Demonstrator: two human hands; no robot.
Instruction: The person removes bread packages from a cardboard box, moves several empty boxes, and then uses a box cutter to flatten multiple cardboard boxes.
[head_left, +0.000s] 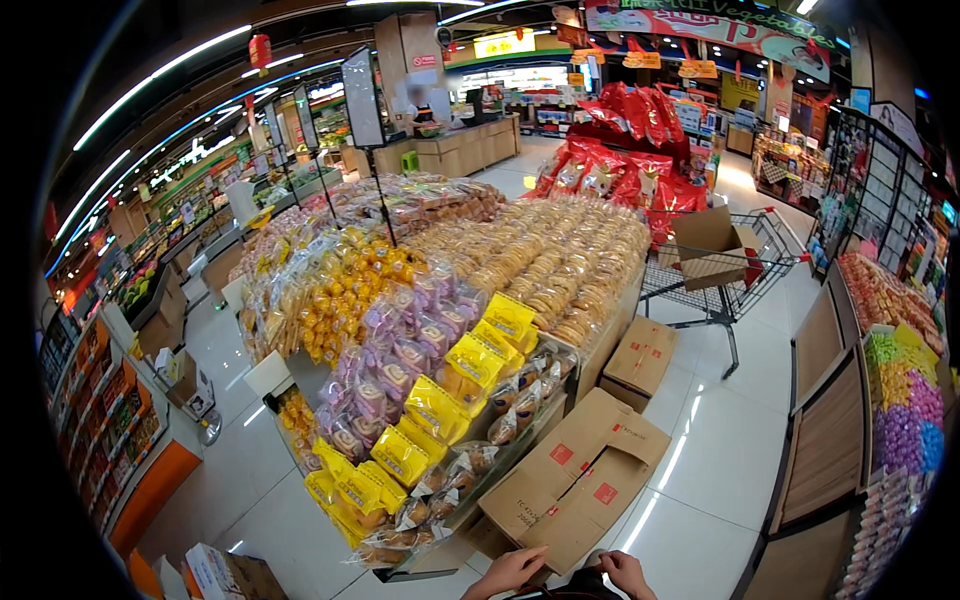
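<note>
My left hand (510, 572) is at the bottom edge of the view, its fingers loosely extended beside the near corner of a large cardboard box (570, 475). Whether the fingertips touch the box, I cannot tell. To its right is my right hand (626, 574), fingers loosely bent with no object visible in them. The large box lies on the floor along the display, its top flaps folded over with a gap between them. Left of the box, yellow packets (437, 408) and clear-wrapped brown buns (468, 464) line the display's near edge.
Purple-and-white wrapped rolls (378, 378) and bagged round cookies (562, 262) fill the display. A smaller cardboard box (640, 355) sits beyond the large one. Past it stands a shopping cart (725, 262) holding an open carton (708, 245). Wooden bins with candies (905, 400) stand right.
</note>
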